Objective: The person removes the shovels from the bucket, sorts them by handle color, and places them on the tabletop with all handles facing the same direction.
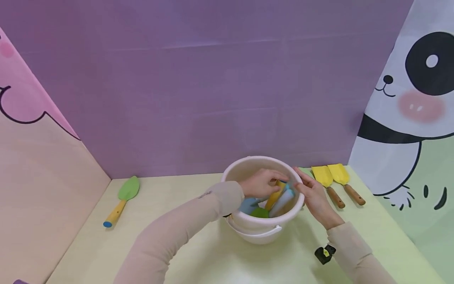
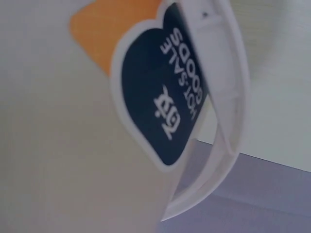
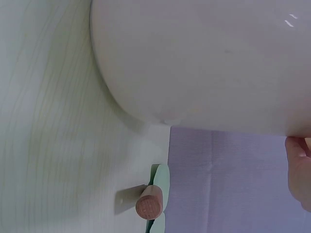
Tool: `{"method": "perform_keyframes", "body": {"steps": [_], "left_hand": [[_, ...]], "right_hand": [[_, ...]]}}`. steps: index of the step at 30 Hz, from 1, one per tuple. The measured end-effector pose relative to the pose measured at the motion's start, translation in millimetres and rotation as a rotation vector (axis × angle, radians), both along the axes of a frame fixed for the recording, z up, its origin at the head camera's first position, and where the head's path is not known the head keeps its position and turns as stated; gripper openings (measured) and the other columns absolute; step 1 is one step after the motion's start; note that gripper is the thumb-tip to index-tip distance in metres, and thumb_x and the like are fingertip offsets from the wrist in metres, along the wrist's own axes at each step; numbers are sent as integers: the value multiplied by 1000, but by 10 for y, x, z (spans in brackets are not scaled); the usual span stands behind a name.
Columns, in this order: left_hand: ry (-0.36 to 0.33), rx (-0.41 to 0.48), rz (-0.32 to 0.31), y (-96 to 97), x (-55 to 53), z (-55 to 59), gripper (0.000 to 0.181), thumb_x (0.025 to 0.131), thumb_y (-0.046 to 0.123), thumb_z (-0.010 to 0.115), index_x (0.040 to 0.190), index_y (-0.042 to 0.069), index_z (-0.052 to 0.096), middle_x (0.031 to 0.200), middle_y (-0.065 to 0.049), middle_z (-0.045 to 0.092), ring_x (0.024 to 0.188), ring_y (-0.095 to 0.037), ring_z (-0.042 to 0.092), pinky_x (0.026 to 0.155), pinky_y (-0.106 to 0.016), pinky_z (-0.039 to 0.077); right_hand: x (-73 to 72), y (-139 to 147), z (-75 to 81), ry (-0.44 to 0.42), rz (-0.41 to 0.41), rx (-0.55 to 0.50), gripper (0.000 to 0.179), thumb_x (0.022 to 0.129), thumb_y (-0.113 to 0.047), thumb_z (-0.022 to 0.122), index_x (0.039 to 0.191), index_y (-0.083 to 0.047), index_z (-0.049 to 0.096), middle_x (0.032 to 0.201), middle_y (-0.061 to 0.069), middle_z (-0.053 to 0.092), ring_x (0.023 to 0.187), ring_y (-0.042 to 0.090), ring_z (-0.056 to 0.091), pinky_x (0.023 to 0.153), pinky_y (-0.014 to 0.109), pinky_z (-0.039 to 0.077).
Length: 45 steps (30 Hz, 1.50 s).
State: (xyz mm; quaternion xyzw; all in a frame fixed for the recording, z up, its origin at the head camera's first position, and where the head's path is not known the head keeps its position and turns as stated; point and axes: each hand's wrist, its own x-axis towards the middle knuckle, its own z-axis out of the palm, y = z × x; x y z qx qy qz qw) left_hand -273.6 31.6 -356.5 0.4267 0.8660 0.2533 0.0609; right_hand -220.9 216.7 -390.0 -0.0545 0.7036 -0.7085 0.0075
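A white bucket [image 1: 255,236] stands on the table, its handle [image 1: 260,234] hanging down in front. Inside, my left hand [image 1: 260,184] has its thumb and fingers around the upper end of a yellow trowel handle [image 1: 274,199] with a blue tip. A green blade [image 1: 260,213], a blue piece [image 1: 249,206] and a pale blue handle [image 1: 282,203] lie beside it in the bucket. My right hand [image 1: 315,199] grips the bucket's right rim. The left wrist view shows the bucket wall with a dark sticker [image 2: 155,92]; the left hand is out of that view.
A green trowel [image 1: 128,189] with a yellow handle lies at the table's left. Two yellow shovels [image 1: 322,176] with wooden handles [image 1: 354,195] lie right of the bucket. A purple backdrop [image 1: 213,98] rises behind the table [image 1: 170,252].
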Motion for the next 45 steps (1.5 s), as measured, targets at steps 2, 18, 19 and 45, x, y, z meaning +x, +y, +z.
{"method": "perform_keyframes", "body": {"steps": [2, 18, 19, 45], "left_hand": [[9, 3, -5, -33, 11, 21, 36, 89, 13, 57, 125, 14, 58, 128, 3, 56, 121, -9, 48, 99, -19, 38], [-12, 68, 28, -451, 104, 335, 28, 85, 12, 62, 113, 8, 66, 117, -1, 63, 109, -14, 56, 93, -25, 45], [-19, 74, 40, -481, 109, 345, 28, 85, 12, 62, 113, 8, 66, 117, 0, 63, 108, -14, 57, 93, -26, 45], [51, 45, 72, -844, 175, 430, 23, 79, 18, 71, 98, 8, 69, 98, -2, 65, 84, -13, 61, 79, -23, 52]], "right_hand": [[-3, -14, 0, -4, 5, 3, 57, 91, -8, 47, 144, -4, 26, 150, 15, 23, 113, -2, 43, 85, 13, 45], [-4, -1, 8, 0, 8, 29, 57, 91, -7, 45, 144, -6, 25, 149, 16, 24, 121, 7, 39, 85, 13, 44], [-7, 1, 8, 1, 15, 29, 58, 91, -7, 45, 145, -6, 25, 150, 16, 23, 123, 10, 38, 85, 13, 44], [1, -21, 12, -19, 16, 21, 58, 91, -8, 45, 145, -6, 23, 151, 13, 20, 129, 17, 33, 87, 14, 44]]}}
